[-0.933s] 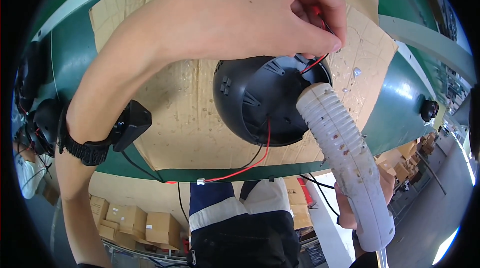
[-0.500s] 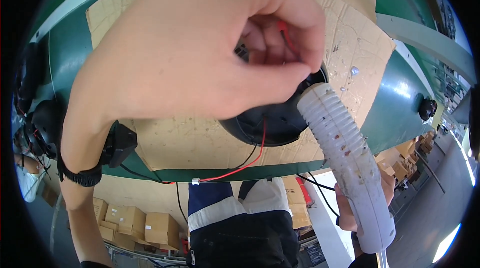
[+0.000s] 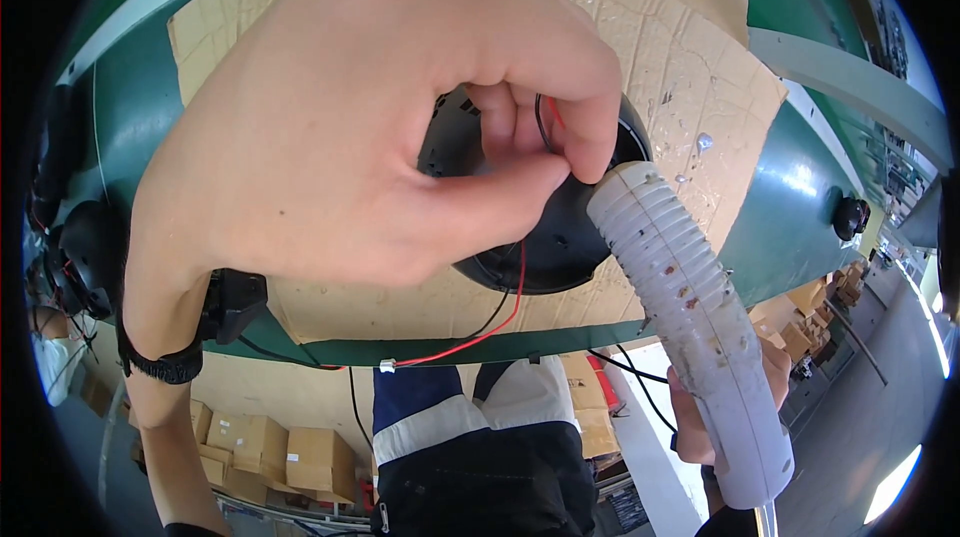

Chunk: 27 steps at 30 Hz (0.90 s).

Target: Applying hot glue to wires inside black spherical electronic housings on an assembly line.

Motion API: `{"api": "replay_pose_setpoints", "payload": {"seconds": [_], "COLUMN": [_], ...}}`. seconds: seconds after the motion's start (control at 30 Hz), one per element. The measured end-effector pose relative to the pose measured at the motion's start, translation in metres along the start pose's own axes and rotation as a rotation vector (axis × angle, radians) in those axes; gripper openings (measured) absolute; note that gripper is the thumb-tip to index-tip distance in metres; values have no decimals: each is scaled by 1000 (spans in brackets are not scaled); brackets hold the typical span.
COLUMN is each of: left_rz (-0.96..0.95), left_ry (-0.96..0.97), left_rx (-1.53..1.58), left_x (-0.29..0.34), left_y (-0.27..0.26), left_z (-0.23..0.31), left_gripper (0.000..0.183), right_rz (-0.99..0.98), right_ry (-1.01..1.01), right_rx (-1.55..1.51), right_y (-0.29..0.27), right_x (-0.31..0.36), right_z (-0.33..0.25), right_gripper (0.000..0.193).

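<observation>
My left hand (image 3: 400, 137) reaches across the middle, thumb and forefinger pinched together over a round black plastic housing (image 3: 560, 257). Thin red and black wires (image 3: 557, 115) show within its curled fingers; exactly what the fingertips grip is hidden. From the housing's near side, another red and black lead (image 3: 480, 339) runs to a small white connector (image 3: 388, 365) at the table edge. My right hand (image 3: 692, 422), lower right, is wrapped round a stained white ribbed hot glue gun (image 3: 690, 307). Its upper end is near the housing's right side, and a clear stick protrudes from its lower end.
Under the housing lies a cardboard sheet (image 3: 710, 87) with clear blobs, on a green table (image 3: 770, 207). Black parts (image 3: 90, 242) with wires sit at the left; a small black part (image 3: 852, 219) lies at the right edge. Cardboard boxes (image 3: 320, 462) stand below the table.
My left hand has shifted a little left and down, its fingertips now lower over the housing. More of the housing's interior shows. The glue gun has barely moved.
</observation>
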State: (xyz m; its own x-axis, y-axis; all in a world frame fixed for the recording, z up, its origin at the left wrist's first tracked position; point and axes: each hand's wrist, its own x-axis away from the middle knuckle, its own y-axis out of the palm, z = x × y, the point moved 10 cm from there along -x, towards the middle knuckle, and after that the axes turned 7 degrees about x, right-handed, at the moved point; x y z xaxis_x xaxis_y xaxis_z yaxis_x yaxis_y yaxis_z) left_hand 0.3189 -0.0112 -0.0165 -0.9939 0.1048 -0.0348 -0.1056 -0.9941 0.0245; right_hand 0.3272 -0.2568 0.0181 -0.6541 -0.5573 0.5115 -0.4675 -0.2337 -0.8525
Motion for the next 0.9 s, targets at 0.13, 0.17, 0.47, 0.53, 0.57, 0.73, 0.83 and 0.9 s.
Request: {"api": "replay_pose_setpoints", "payload": {"seconds": [0.13, 0.17, 0.47, 0.53, 0.57, 0.73, 0.83, 0.9], "left_rz": [-69, -84, 94, 158, 173, 191, 162, 153], "left_ry": [210, 173, 109, 119, 119, 111, 113, 106], "left_rx": [-158, -175, -26, -43, -48, -27, -3, 16], "left_x": [0, 2, 10, 12, 13, 17, 15, 13], "left_y": [6, 6, -1, 0, -1, -3, -3, -3], "left_z": [6, 0, -11, -13, -14, -20, -19, -17], "left_gripper": [17, 17, 15, 15, 14, 15, 16, 16], "right_rz": [-44, -60, -6, -82, -89, 64, 25, 50], "right_ry": [50, 43, -68, -84, -58, 319, 358, 172], "right_rx": [15, -40, -524, -448, -378, -601, -524, -346], "right_y": [0, 0, 29, 37, 38, 31, 32, 28], "right_x": [3, 2, 10, 16, 20, 33, 29, 15], "right_z": [3, 3, 18, 18, 19, 40, 41, 28], "right_gripper": [32, 29, 56, 67, 68, 48, 44, 36]}}
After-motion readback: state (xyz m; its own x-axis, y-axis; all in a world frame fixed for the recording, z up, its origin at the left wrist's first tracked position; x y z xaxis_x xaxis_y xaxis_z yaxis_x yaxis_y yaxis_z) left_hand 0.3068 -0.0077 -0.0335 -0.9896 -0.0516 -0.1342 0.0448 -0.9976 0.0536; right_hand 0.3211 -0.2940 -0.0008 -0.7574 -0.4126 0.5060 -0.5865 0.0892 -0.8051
